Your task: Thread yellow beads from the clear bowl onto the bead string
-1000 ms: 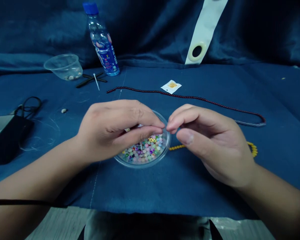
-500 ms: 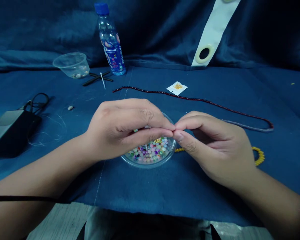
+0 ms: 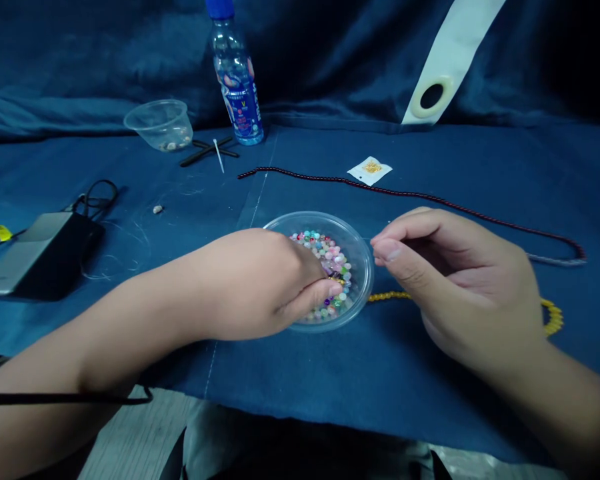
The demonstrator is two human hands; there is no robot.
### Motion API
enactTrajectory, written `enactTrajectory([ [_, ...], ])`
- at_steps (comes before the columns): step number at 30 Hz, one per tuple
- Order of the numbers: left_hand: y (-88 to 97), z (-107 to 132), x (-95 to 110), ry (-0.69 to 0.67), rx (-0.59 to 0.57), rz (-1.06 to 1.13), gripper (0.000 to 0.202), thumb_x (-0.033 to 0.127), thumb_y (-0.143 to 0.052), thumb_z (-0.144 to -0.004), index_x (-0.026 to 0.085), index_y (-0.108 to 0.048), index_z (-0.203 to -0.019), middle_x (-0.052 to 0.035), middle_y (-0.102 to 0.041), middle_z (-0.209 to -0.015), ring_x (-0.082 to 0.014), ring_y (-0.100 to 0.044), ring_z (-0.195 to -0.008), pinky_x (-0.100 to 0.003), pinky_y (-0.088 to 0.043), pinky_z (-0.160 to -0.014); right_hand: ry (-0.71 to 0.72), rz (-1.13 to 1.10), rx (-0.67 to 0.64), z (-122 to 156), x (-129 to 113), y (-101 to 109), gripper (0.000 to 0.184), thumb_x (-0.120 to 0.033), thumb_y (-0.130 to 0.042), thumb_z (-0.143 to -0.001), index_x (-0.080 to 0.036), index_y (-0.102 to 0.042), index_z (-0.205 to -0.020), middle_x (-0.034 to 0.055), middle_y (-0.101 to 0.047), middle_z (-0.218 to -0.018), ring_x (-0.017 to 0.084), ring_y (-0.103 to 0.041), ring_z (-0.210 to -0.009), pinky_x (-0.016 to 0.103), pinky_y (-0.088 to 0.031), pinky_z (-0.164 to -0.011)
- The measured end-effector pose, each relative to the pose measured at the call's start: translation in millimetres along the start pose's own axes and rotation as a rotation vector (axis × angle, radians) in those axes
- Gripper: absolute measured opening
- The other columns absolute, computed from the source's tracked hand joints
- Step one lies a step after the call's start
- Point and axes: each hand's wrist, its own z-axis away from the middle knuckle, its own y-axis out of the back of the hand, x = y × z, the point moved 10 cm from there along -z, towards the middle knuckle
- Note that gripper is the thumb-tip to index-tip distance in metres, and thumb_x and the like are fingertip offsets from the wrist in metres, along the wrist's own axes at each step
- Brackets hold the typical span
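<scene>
My left hand reaches into a clear plastic bowl of many-coloured beads. Its thumb and curled fingers come together down among the beads; the fingertips are partly hidden, so what they grip does not show. Just right of the bowl, my right hand is raised with thumb and forefinger pinched together. Anything in that pinch is too small to make out. A string of yellow beads runs from beside the bowl behind my right hand, its looped end showing beyond the wrist.
A long dark red bead strand stretches across the blue cloth, past a small white packet of gold bits. Farther back stand a blue-capped bottle and a clear cup, near crossed black sticks. A grey-black device lies left.
My hands have parted: the left has dropped from the right fingertips into the bead bowl, while the right stays pinched. The whole view has shifted slightly.
</scene>
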Motion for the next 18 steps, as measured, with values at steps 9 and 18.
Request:
enactTrajectory([
  [9, -6.5, -2, -4, 0.043, -0.048, 0.017, 0.043, 0.043, -0.046, -0.119, 0.022, -0.073, -0.092, -0.0026, -0.07, -0.076, -0.0199, -0.061, -0.065, -0.034, -0.037, -0.062, 0.013, 0.027, -0.016, 3, -3, -1, 0.01, -0.037, -0.078, -0.111, -0.032, -0.079, -0.102, 0.0, -0.076, -0.101, 0.021, -0.068, -0.092, 0.04, -0.05, -0.08],
  [18, 11.1, -2, 2, -0.086, 0.05, 0.216, 0.025, 0.017, -0.052, -0.113, 0.026, -0.073, -0.122, 0.0016, -0.075, -0.087, -0.0158, -0.064, -0.067, -0.029, -0.04, -0.059, 0.044, 0.013, -0.041, 2, -4, -2, 0.01, -0.034, -0.079, -0.11, -0.029, -0.079, -0.102, 0.0011, -0.075, -0.098, 0.02, -0.067, -0.09, 0.037, -0.054, -0.081],
])
